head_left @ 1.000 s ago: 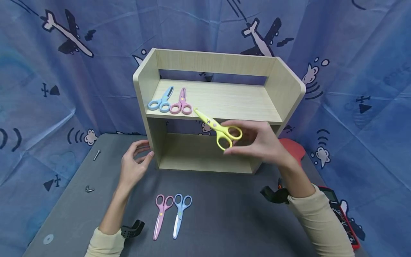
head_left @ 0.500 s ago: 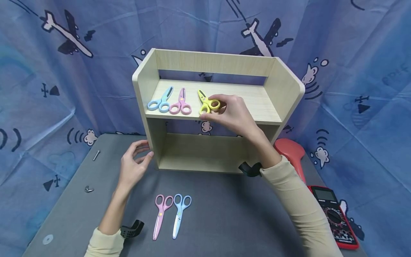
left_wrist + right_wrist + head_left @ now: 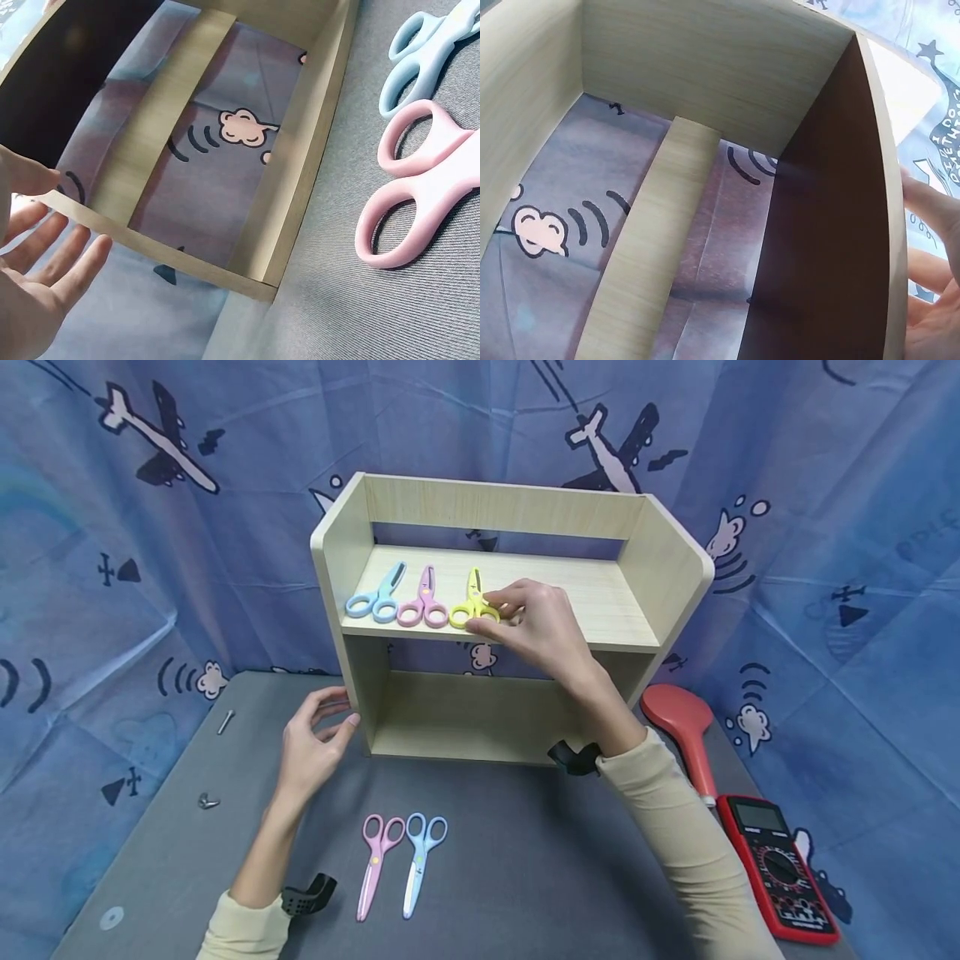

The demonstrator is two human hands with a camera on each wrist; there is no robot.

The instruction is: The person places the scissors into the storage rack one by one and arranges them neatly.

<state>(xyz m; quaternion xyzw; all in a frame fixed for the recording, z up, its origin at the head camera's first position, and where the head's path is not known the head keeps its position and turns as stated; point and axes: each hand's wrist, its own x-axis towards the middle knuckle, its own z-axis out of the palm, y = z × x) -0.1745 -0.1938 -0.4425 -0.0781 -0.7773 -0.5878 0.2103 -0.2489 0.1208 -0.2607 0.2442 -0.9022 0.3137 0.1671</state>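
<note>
Yellow scissors [image 3: 473,599] lie on the upper board of a pale wooden shelf [image 3: 555,581], blades to the back. My right hand [image 3: 551,628] pinches their right finger ring between thumb and fingers. In the right wrist view the shelf hides the scissors, and part of the right hand [image 3: 934,334] shows beyond its edge. Light blue scissors [image 3: 385,592] and pink scissors [image 3: 427,592] lie to the left on the same board. My left hand [image 3: 309,747] rests at the shelf's left side panel, fingers loosely extended and fingertips at its edge, also in the left wrist view [image 3: 34,296].
Another pink pair of scissors [image 3: 373,868] and a blue pair [image 3: 418,864] lie on the grey table before the shelf. At right are a red paddle-shaped thing [image 3: 678,714] and a red multimeter [image 3: 780,868]. Small metal pieces [image 3: 208,802] and a white disc [image 3: 112,918] lie left.
My right hand has carried the yellow scissors up and left onto the upper board, then turned their blades to point straight back. The left hand has stayed in place.
</note>
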